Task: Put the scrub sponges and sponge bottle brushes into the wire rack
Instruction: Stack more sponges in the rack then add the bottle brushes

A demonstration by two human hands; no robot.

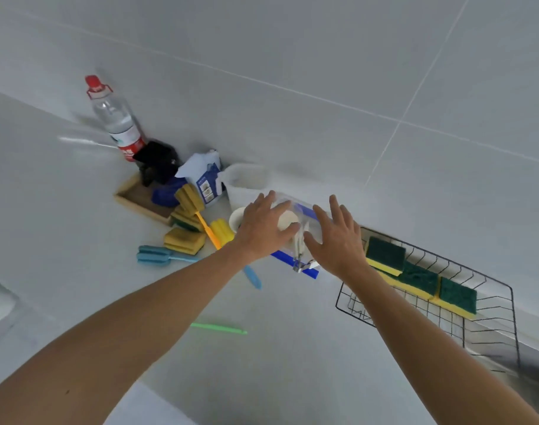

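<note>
Both hands out over centre frame, fingers spread, holding nothing. Left hand (262, 228) hovering above a clear plastic container with blue trim (295, 240); right hand (335, 237) just beside it on that container's right edge. Whether either palm touches the container: cannot tell.

Wire rack (488, 305) at right of frame, against the wall, already carrying three green-and-yellow scrub sponges (418, 277) laid in a row.

Still loose on the counter (62, 240), left of centre: yellow scrub sponges (183, 240) stacked near a wooden tray (133, 197); an orange-handled bottle brush (200, 219) with a mustard sponge head, handle running down-right toward the left wrist; a yellow sponge brush head (222, 230) just beside that wrist; a blue bottle brush (170, 256), long axis roughly left to right, handle passing under the left forearm and ending lower centre. A green stick (219, 328) alone in lower centre, its head not seen.

Remaining items all to the left of both hands, so the left hand nearer; rack on the opposite side, past the right hand. Likely next: left hand back and leftward to the brushes, grasp taken along the handle.
</note>
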